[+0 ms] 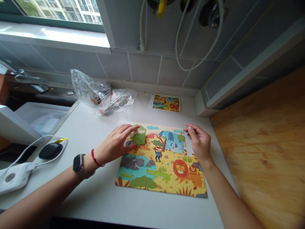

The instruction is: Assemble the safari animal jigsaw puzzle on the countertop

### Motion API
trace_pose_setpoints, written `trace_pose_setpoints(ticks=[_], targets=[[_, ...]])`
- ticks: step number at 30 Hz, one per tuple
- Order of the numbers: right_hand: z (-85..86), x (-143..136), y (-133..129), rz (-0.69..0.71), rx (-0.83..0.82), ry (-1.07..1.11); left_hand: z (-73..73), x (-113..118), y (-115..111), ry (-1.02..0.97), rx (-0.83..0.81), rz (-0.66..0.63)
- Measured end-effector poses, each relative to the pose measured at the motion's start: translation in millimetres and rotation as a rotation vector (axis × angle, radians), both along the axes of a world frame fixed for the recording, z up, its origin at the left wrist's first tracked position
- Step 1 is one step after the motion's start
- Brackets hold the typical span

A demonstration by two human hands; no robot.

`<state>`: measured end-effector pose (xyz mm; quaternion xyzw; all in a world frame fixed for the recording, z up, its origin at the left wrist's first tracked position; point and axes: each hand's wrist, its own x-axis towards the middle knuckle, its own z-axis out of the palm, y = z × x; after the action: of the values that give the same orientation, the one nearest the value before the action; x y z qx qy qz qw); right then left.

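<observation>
A jigsaw puzzle [164, 171] with cartoon animals lies on the white counter, mostly joined. A gap at its right edge bares the counter. My left hand [119, 140] is over the upper left of the puzzle, thumb and fingers apart. Between its thumb and index finger lies a green puzzle piece [138, 138], seemingly on top of the picture; whether the fingers touch it I cannot tell. Another piece with a tree [159, 142] sits slightly askew near the middle. My right hand [199, 140] is closed at the upper right corner, fingertips pinched; what they hold, if anything, is unclear.
Behind the puzzle lies a small reference picture card [166, 103]. Crumpled clear plastic bags [102, 95] rest at the back left. A black case [50, 150], a white power strip [15, 176] with cable and a sink are at left. A wooden panel [267, 143] borders the right.
</observation>
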<state>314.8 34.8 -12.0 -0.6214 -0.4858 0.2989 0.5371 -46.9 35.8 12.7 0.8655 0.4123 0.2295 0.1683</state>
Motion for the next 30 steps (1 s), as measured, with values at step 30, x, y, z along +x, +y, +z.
trace_pose_setpoints(ticks=[30], targets=[[2.6, 40, 2, 0.008, -0.229, -0.458, -20.8, 138, -9, 0.387, -0.006, -0.265]])
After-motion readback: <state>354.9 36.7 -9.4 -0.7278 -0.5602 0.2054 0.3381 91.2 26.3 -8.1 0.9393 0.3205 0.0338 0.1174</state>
